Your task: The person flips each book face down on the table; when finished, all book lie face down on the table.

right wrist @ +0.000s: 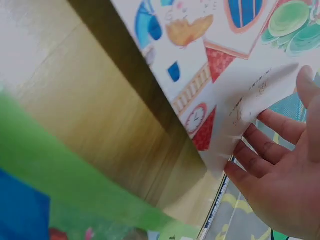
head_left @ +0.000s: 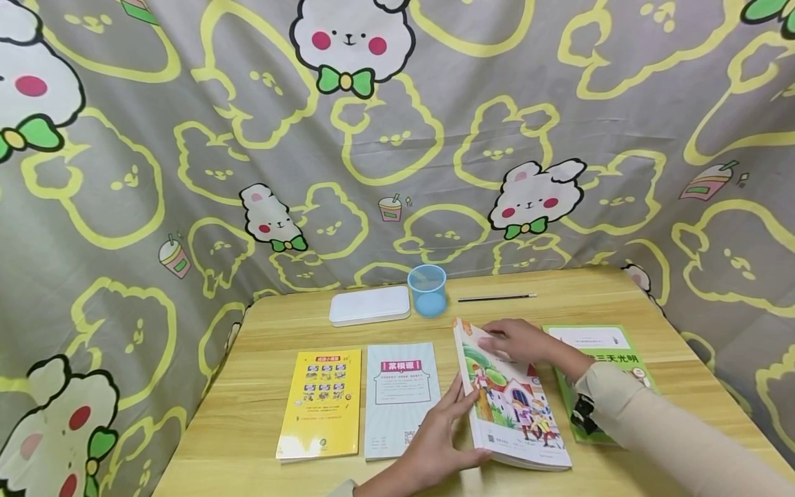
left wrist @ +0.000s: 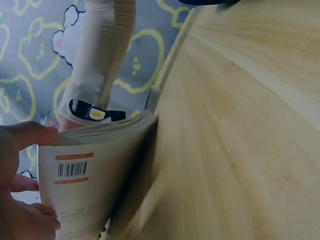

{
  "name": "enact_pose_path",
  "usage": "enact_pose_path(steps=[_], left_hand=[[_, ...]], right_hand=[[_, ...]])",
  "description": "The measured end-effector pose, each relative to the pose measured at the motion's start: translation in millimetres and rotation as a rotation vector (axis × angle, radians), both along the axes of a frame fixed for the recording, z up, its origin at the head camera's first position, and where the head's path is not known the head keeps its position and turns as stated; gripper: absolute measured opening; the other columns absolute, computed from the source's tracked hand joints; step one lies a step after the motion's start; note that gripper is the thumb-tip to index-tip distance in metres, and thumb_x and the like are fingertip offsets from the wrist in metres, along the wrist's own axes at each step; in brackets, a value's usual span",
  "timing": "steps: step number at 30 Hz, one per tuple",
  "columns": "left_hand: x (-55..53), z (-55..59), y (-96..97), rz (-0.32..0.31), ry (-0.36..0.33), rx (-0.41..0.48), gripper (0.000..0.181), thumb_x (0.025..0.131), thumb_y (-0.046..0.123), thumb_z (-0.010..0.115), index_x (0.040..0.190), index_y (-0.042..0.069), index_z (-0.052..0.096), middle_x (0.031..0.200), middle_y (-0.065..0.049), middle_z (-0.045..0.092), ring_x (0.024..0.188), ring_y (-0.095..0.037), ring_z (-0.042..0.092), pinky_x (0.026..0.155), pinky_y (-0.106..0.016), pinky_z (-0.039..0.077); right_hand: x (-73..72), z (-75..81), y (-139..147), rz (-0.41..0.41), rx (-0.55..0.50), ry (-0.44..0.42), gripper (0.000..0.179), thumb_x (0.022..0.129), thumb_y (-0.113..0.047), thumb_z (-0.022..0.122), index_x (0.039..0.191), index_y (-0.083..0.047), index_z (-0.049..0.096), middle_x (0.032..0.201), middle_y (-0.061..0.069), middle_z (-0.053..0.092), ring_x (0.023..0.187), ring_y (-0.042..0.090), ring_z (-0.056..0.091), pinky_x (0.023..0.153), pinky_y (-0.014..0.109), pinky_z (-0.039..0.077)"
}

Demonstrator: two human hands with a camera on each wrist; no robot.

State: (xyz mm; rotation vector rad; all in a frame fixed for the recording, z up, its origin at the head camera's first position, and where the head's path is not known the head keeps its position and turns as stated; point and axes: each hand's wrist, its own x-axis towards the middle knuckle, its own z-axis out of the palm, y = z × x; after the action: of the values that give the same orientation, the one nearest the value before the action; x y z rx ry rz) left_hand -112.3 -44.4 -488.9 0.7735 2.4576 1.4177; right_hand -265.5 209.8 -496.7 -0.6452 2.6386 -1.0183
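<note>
A thick picture-covered book (head_left: 518, 414) is tilted up off the table on its left side, its cover showing children and a house. My left hand (head_left: 437, 438) holds its lower left edge, thumb near the bottom corner. In the left wrist view, a barcode label (left wrist: 72, 169) shows on the book's pale side beside my fingers. At the top edge my right hand (head_left: 518, 342) grips the book, the thumb on the cover and the other fingers at the edge in the right wrist view. A green book (head_left: 596, 386) lies under my right forearm, partly hidden.
A yellow book (head_left: 323, 407) and a light blue book (head_left: 397, 414) lie flat on the wooden table (head_left: 248, 386) at left. Behind them are a white case (head_left: 369, 306), a blue cup (head_left: 427, 291) and a thin dark pencil (head_left: 497, 298). A patterned curtain (head_left: 385, 152) hangs behind.
</note>
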Motion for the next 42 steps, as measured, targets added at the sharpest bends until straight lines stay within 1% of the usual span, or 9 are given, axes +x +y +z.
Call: enact_pose_path(steps=[3, 7, 12, 14, 20, 28, 35, 38, 42], left_hand=[[1.1, 1.9, -0.1, -0.006, 0.009, 0.017, 0.087, 0.081, 0.025, 0.090, 0.155, 0.011, 0.047, 0.170, -0.019, 0.013, 0.153, -0.040, 0.025, 0.123, -0.041, 0.027], [2.4, 4.1, -0.3, -0.021, 0.017, 0.036, 0.086, 0.082, 0.027, 0.089, 0.155, 0.012, 0.046, 0.170, -0.019, 0.012, 0.154, -0.040, 0.023, 0.123, -0.041, 0.026], [3.4, 7.2, -0.6, -0.042, 0.042, 0.068, 0.084, 0.084, 0.026, 0.087, 0.155, 0.009, 0.045, 0.170, -0.019, 0.012, 0.154, -0.040, 0.023, 0.124, -0.040, 0.026], [4.1, 9.1, -0.7, -0.050, 0.059, 0.078, 0.084, 0.085, 0.025, 0.087, 0.155, 0.008, 0.045, 0.170, -0.019, 0.012, 0.154, -0.040, 0.023, 0.124, -0.040, 0.026], [6.2, 15.0, -1.0, -0.062, 0.122, 0.080, 0.082, 0.086, 0.023, 0.086, 0.156, 0.009, 0.045, 0.170, -0.022, 0.014, 0.152, -0.039, 0.029, 0.122, -0.040, 0.030], [9.3, 22.1, -2.2, -0.054, 0.177, 0.072, 0.079, 0.088, 0.027, 0.084, 0.155, 0.009, 0.047, 0.170, -0.018, 0.018, 0.150, -0.041, 0.033, 0.120, -0.046, 0.037], [9.1, 25.0, -3.4, -0.071, 0.202, 0.149, 0.077, 0.089, 0.023, 0.084, 0.154, 0.006, 0.047, 0.170, -0.021, 0.016, 0.149, -0.037, 0.035, 0.117, -0.037, 0.039], [8.3, 27.9, -4.7, -0.075, 0.181, 0.171, 0.077, 0.089, 0.023, 0.083, 0.155, 0.008, 0.046, 0.170, -0.019, 0.014, 0.150, -0.035, 0.034, 0.117, -0.037, 0.039], [7.2, 33.2, -6.7, -0.071, 0.132, 0.191, 0.078, 0.089, 0.023, 0.084, 0.156, 0.012, 0.046, 0.171, -0.013, 0.011, 0.153, -0.034, 0.027, 0.120, -0.036, 0.034]], right_hand=[[0.7, 1.0, -2.9, -0.024, -0.004, -0.005, 0.059, 0.106, -0.049, 0.054, 0.145, -0.005, 0.058, 0.137, 0.015, 0.066, 0.115, 0.026, 0.067, 0.097, 0.049, 0.055], [1.6, 5.0, -8.3, -0.029, -0.027, -0.026, 0.065, 0.107, -0.051, 0.050, 0.150, -0.003, 0.051, 0.144, 0.022, 0.059, 0.130, 0.040, 0.058, 0.105, 0.057, 0.050], [4.2, 14.1, -14.9, -0.005, -0.087, -0.092, 0.063, 0.108, -0.051, 0.047, 0.156, -0.012, 0.044, 0.143, 0.022, 0.060, 0.127, 0.040, 0.060, 0.098, 0.054, 0.054], [5.2, 18.2, -17.3, 0.011, -0.120, -0.114, 0.062, 0.108, -0.050, 0.046, 0.159, -0.015, 0.040, 0.145, 0.023, 0.058, 0.128, 0.041, 0.059, 0.099, 0.056, 0.053], [6.7, 27.0, -22.0, 0.074, -0.214, -0.140, 0.067, 0.109, -0.045, 0.048, 0.163, -0.009, 0.028, 0.154, 0.029, 0.045, 0.141, 0.051, 0.044, 0.108, 0.069, 0.043], [9.1, 33.5, -25.0, 0.083, -0.312, -0.204, 0.077, 0.105, -0.041, 0.058, 0.164, -0.009, 0.021, 0.159, 0.029, 0.037, 0.146, 0.050, 0.037, 0.111, 0.066, 0.041], [7.1, 37.7, -26.7, 0.108, -0.389, -0.219, 0.073, 0.106, -0.037, 0.057, 0.165, -0.012, 0.022, 0.163, 0.025, 0.033, 0.150, 0.046, 0.032, 0.117, 0.060, 0.037], [6.1, 39.9, -28.0, 0.094, -0.402, -0.229, 0.073, 0.106, -0.038, 0.058, 0.165, -0.014, 0.022, 0.164, 0.022, 0.032, 0.151, 0.043, 0.032, 0.119, 0.059, 0.036], [5.5, 43.0, -30.2, 0.082, -0.412, -0.245, 0.074, 0.106, -0.039, 0.058, 0.165, -0.015, 0.021, 0.166, 0.020, 0.030, 0.152, 0.041, 0.030, 0.120, 0.059, 0.034]])
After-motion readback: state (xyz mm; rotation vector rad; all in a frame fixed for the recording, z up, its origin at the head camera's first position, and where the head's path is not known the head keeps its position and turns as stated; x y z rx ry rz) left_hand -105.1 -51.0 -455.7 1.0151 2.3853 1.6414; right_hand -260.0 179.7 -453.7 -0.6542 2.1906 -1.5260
